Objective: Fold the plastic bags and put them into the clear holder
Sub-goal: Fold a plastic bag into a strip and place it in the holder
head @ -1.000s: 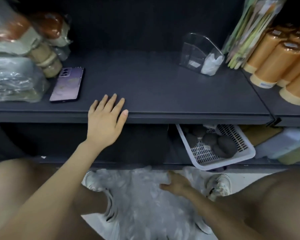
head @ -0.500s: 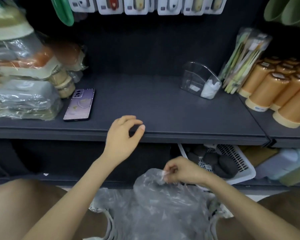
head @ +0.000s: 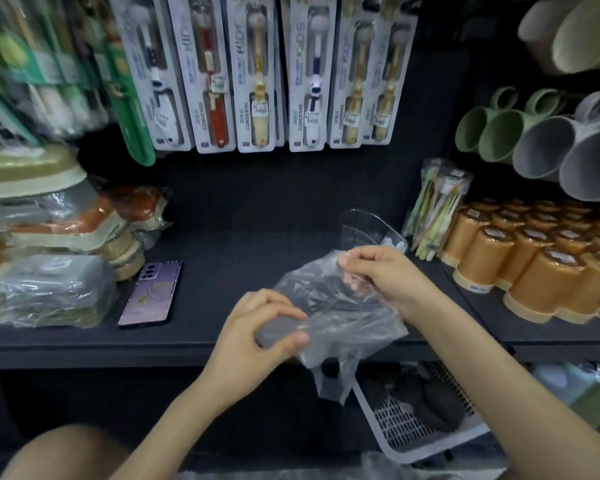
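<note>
A crumpled clear plastic bag (head: 340,313) hangs above the front edge of the dark shelf (head: 222,268), held between both hands. My left hand (head: 257,334) pinches its lower left edge between thumb and fingers. My right hand (head: 385,271) pinches its upper right corner. The clear holder (head: 364,226) stands on the shelf just behind my right hand, with something white folded inside at its right end. More clear plastic (head: 378,469) lies on the floor at the bottom of the view.
A purple phone (head: 152,295) lies on the shelf to the left, beside wrapped packages (head: 42,289). Orange rolls (head: 541,261) fill the shelf at right. Toothbrush packs (head: 257,74) hang above. A white basket (head: 416,431) sits on the lower shelf.
My right hand lifted a bag from the pile on the floor up to shelf height. My left hand left the shelf edge and took hold of the bag. The view tilted up.
</note>
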